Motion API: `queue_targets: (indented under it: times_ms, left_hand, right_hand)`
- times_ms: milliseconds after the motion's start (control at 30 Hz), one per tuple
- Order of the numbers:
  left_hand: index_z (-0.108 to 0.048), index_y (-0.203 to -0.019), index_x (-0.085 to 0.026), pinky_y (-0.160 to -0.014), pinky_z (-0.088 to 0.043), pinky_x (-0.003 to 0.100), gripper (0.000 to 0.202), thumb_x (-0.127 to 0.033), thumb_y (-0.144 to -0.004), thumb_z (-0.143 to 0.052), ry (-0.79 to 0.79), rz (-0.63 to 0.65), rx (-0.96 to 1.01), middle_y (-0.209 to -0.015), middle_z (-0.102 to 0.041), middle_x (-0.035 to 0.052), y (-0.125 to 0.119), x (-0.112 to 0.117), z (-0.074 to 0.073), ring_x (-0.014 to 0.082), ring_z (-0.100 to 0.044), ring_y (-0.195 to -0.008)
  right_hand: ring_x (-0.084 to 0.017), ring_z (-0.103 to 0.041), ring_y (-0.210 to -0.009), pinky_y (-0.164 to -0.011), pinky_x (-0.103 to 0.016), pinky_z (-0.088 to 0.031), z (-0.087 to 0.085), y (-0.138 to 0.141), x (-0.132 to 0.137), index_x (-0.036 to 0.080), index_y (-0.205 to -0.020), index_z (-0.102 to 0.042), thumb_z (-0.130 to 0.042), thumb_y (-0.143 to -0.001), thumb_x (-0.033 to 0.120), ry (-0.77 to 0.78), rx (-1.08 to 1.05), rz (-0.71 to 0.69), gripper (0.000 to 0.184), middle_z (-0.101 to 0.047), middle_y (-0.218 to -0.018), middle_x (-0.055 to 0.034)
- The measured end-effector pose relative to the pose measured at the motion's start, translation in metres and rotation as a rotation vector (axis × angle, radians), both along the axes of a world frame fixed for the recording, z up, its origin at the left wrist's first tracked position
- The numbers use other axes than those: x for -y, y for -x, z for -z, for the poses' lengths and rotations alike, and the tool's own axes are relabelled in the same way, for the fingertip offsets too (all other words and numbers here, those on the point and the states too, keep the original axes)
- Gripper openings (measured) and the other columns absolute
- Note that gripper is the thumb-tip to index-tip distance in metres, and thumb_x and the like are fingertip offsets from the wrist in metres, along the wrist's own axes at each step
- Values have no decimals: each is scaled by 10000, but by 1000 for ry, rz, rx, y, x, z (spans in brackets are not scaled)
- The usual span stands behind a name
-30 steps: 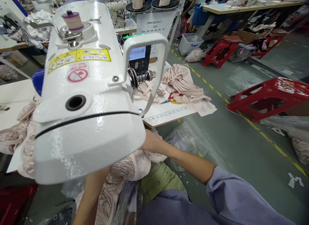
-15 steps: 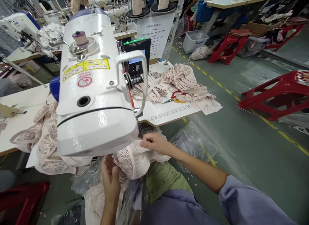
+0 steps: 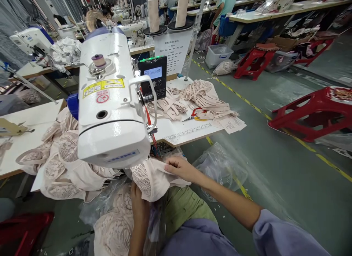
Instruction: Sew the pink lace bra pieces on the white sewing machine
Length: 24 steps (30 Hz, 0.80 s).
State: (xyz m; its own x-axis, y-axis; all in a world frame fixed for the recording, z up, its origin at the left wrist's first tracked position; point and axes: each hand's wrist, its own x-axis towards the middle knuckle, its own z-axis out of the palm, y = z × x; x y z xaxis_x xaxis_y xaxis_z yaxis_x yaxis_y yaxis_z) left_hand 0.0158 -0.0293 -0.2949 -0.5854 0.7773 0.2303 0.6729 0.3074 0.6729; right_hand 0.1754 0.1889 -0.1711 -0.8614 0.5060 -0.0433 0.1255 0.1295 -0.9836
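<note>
A beige lace bra (image 3: 155, 179) sits beneath the head of a white sewing machine (image 3: 112, 138), its needle area hidden behind the machine body. My right hand (image 3: 178, 168) pinches the bra's plain fabric on the right, thumb on top. On the left, my left hand (image 3: 140, 201) grips the lace cup's lower edge, its fingertips partly covered by the cloth. More beige lace bras (image 3: 114, 226) hang below, beside my left forearm.
Left of the machine lies a heap of lace bras (image 3: 68, 168). Beige straps (image 3: 205, 96) and scissors (image 3: 195, 117) lie on the table (image 3: 187, 133) at right. A control panel (image 3: 152, 80) stands behind. Red stools (image 3: 316, 109) and a plastic bag (image 3: 220, 168) are on the floor.
My left hand has moved right and closed on the cup's edge, having been open beside it. My right hand keeps its pinch. The view has shifted, showing more of the room behind.
</note>
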Motion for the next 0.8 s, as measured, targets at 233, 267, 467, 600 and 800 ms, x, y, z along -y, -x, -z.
queue_targets:
  times_ms: [233, 267, 467, 600, 800]
  left_hand:
    - [-489, -1412, -217, -1154, -313, 557, 617, -10, -837, -406, -90, -96, -372, -1511, -435, 156, 12, 20, -43, 312, -300, -1470]
    - [-482, -1416, -207, -1152, -322, 550, 596, -28, -850, -429, -47, -46, -377, -1516, -425, 167, 3, 18, -48, 313, -283, -1476]
    - [-548, -1326, -214, -1079, -426, 385, 480, -434, -899, -540, 431, 24, -133, -1423, -526, 120, -9, 43, -46, 237, -489, -1314]
    - [-640, -946, -91, -766, -486, 449, 515, -510, -957, -340, 674, -484, -101, -931, -654, 217, 20, 125, -34, 341, -628, -920]
    - [-486, -596, -208, -551, -292, 292, 366, -394, -906, -427, 794, -436, 9, -589, -573, 63, 7, 170, -38, 197, -546, -572]
  right_hand:
    - [-166, -513, -644, -594, -275, -369, -2, -60, -25, 172, -715, -587, -474, -906, 620, -177, 289, 66, 500, -564, -690, -29]
    - [-179, -527, -638, -588, -286, -368, 5, -75, -35, 180, -706, -574, -449, -912, 619, -245, 397, 110, 501, -572, -688, -36]
    - [-328, -648, -766, -633, -401, -460, 78, -106, -82, 177, -860, -658, -477, -869, 499, -653, 823, 141, 369, -693, -814, -163]
    - [-343, -607, -1104, -880, -466, -504, 85, -63, -32, 151, -1144, -626, -469, -915, 487, -698, 448, 131, 436, -662, -1162, -193]
    - [-265, -565, -1227, -1054, -428, -439, 63, 40, 87, 215, -1309, -585, -544, -939, 527, -325, 164, -529, 486, -609, -1329, -124]
